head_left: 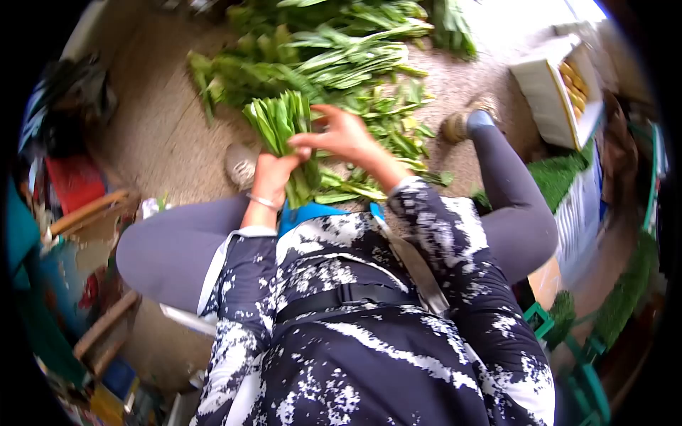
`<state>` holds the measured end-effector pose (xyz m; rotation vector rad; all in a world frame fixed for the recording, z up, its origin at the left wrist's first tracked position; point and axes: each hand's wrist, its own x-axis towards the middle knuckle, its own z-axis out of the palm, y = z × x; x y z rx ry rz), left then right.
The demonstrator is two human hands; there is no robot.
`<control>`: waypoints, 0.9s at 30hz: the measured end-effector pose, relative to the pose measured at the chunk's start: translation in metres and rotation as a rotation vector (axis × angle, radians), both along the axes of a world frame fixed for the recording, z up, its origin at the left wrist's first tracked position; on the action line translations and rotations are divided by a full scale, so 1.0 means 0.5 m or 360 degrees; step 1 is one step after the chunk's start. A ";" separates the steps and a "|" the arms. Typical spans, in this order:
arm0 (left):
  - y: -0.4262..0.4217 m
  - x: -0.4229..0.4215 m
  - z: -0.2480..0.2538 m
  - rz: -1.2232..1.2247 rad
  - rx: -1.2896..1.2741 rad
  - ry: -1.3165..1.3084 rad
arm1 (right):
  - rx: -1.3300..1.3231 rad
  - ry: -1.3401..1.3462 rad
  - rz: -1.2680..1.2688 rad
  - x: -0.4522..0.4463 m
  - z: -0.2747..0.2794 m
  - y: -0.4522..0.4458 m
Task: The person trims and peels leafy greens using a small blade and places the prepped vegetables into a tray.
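My left hand (272, 177) is wrapped around the lower part of a bunch of long leafy greens (275, 122), held above the floor in front of my lap. The bunch's upper ends fan out, away from me. From the right, my right hand (344, 135) grips the bunch's side, its thumb across the front near my left hand and its index finger bent higher up. The other fingertips are partly hidden. Beyond the hands lies a large spread of loose greens (355, 60) on the floor, with smaller scattered leaves (398, 124) closer to me.
A white box (540, 96) with yellowish items inside stands at the right. Another bundle of greens (452, 28) lies at the far edge. My shoes rest on either side of the leaves. A red object (74, 183) and wooden bars (89, 213) are at the left, green frames (590, 383) at lower right.
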<state>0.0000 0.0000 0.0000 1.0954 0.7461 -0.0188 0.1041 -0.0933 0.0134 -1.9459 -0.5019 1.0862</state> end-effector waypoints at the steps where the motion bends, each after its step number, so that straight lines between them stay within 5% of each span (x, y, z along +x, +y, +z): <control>1: -0.015 0.003 -0.024 -0.0149 0.0133 -0.0066 | -0.0091 -0.0063 -0.0068 0.024 0.000 -0.036; 2: -0.028 0.008 -0.066 -0.0340 0.0267 -0.0072 | -0.0273 -0.0245 -0.0141 0.017 0.049 -0.033; 3: 0.073 -0.009 0.054 -0.0436 0.0759 0.0082 | 0.0070 -0.0343 -0.0236 -0.016 0.060 0.058; 4: 0.062 -0.010 0.049 -0.0618 0.0836 0.0065 | 0.0105 -0.0270 -0.0348 -0.024 0.061 0.038; 8: -0.050 -0.002 0.036 -0.0675 0.0395 -0.0077 | 0.0160 -0.0073 -0.0399 0.006 0.073 -0.088; 13: -0.059 0.005 0.060 -0.0393 -0.0337 -0.0356 | 0.0728 0.0248 -0.0906 0.089 0.143 -0.194; 15: -0.046 0.010 0.054 -0.0256 -0.0278 -0.0266 | 0.0531 -0.0078 -0.1021 0.174 0.176 -0.281; 17: -0.032 0.010 0.026 -0.0183 -0.0225 -0.0108 | -0.0017 -0.0572 -0.1153 0.225 0.321 -0.408; 18: -0.026 0.008 0.012 -0.0196 -0.0232 -0.0119 | 0.0227 -0.0481 -0.1190 0.275 0.311 -0.481; 19: -0.021 0.000 -0.001 -0.0208 -0.0198 0.0018 | -0.0365 -0.0721 -0.1204 0.290 0.367 -0.545; 22: -0.019 -0.011 -0.015 -0.0214 -0.0155 0.0245 | -0.0767 -0.1439 -0.1284 0.284 0.417 -0.775; 27: -0.010 -0.025 -0.033 -0.0231 -0.0118 0.0486 | -0.1909 -0.1458 -0.0967 0.196 0.386 -0.996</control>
